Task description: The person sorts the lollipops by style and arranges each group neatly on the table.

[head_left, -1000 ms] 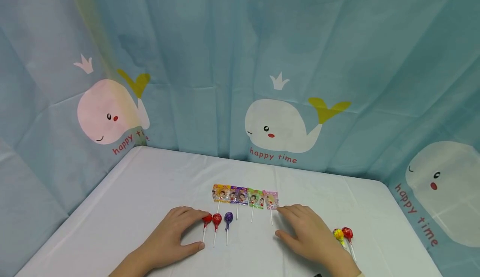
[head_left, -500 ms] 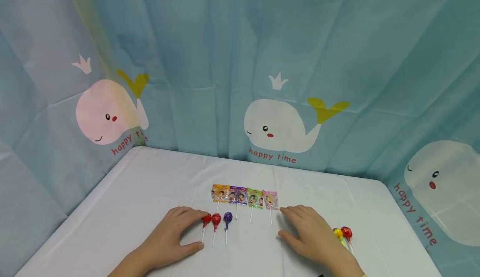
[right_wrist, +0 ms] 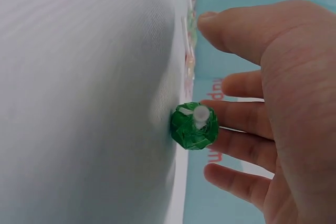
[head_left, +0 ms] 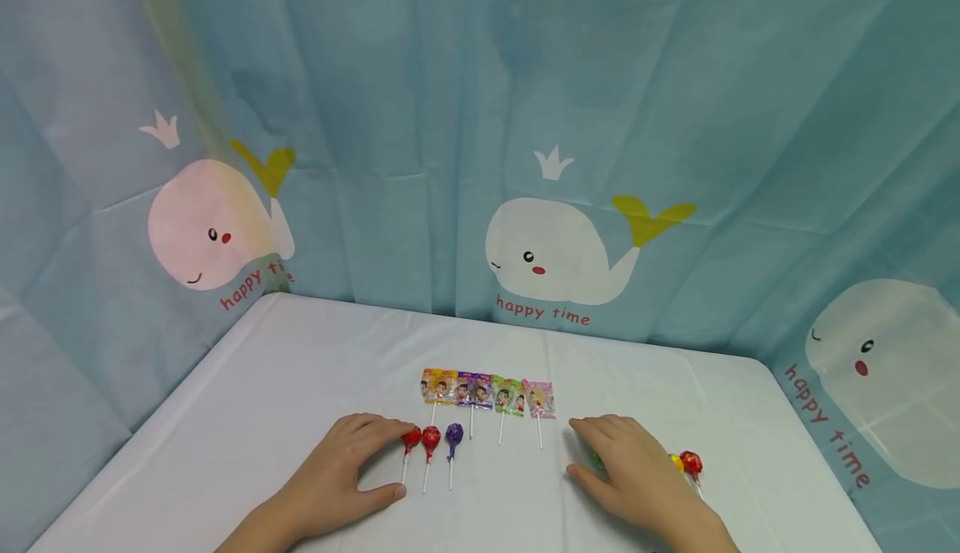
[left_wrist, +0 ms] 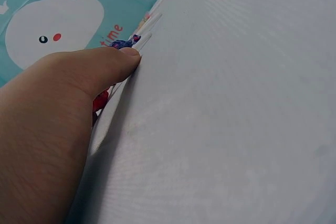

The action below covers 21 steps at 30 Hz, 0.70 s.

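Observation:
My left hand [head_left: 337, 474] rests on the white table with its index fingertip at the head of a red lollipop [head_left: 410, 436]. Its thumb lies apart, near the lower end of that stick. Beside it are a second red lollipop [head_left: 431, 438] and a purple lollipop [head_left: 454, 435], sticks towards me. My right hand [head_left: 633, 474] is spread loosely with a green lollipop [right_wrist: 194, 126] in front of its fingers; the right wrist view shows the stick end-on. In the head view that hand mostly covers the green lollipop. Whether the fingers touch it I cannot tell.
Flat-wrapped lollipops in orange [head_left: 438, 386], purple [head_left: 475, 390], green [head_left: 509, 396] and pink [head_left: 539, 400] form a row behind. A yellow lollipop [head_left: 677, 462] and another red lollipop [head_left: 692, 462] lie right of my right hand. A blue whale-print curtain [head_left: 420, 120] surrounds the table.
My right hand has shifted slightly right, away from the pink-wrapped lollipop, and a bit of the green lollipop now shows beneath it. The left hand stays at the red lollipop.

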### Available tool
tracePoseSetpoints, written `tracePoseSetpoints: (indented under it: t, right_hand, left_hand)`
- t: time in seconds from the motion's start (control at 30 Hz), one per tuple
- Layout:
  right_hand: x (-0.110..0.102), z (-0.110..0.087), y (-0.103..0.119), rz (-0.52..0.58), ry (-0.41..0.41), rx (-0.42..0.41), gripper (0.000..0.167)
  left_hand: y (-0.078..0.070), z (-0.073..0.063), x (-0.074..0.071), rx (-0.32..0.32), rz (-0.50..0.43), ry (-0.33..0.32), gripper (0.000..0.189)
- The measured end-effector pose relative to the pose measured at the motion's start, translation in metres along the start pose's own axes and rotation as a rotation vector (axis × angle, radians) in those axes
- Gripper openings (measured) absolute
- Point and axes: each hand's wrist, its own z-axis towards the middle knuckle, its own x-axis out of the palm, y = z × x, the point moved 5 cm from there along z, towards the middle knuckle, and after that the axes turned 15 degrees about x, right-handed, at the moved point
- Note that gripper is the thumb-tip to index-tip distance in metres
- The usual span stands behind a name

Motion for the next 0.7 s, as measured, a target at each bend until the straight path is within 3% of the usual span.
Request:
tracePoseSetpoints:
  t: [0.7]
  right_hand:
    - [0.001,-0.008,-0.01,-0.007,0.03,0.036,0.05]
  left_hand:
    - [0.002,-0.001,0.002,-0.012,0.004,0.016,0.068]
